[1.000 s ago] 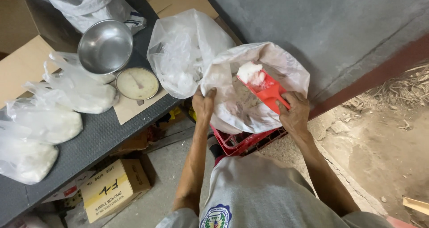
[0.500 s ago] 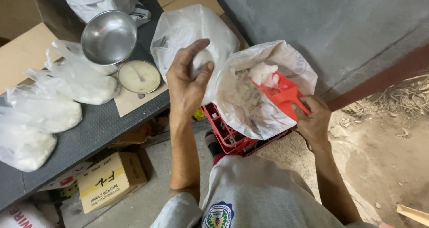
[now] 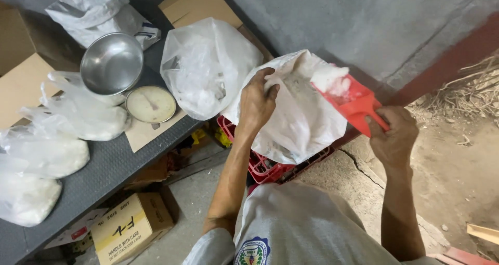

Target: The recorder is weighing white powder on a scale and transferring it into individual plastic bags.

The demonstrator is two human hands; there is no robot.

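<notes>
My left hand [image 3: 255, 101] grips the rim of a large white sack [image 3: 299, 119] and holds it open. The sack stands in a red plastic crate [image 3: 270, 167] on the floor. My right hand [image 3: 392, 136] holds the handle of a red plastic scoop [image 3: 352, 100], lifted at the sack's right rim with a heap of white powder on its blade. A clear plastic bag [image 3: 205, 67] with white contents sits just left of the sack, on the edge of the dark table [image 3: 112, 166].
On the table stand a steel bowl [image 3: 112, 63] on a round dial scale [image 3: 150, 104], several filled clear bags [image 3: 41, 150] at the left, and a crumpled white bag [image 3: 96, 15] at the back. Cardboard boxes [image 3: 127, 228] lie under the table. A grey wall [image 3: 364, 21] rises behind.
My left hand rose from the sack's lower rim, then settled on its upper edge. The scoop came up out of the sack with powder on it and moved right.
</notes>
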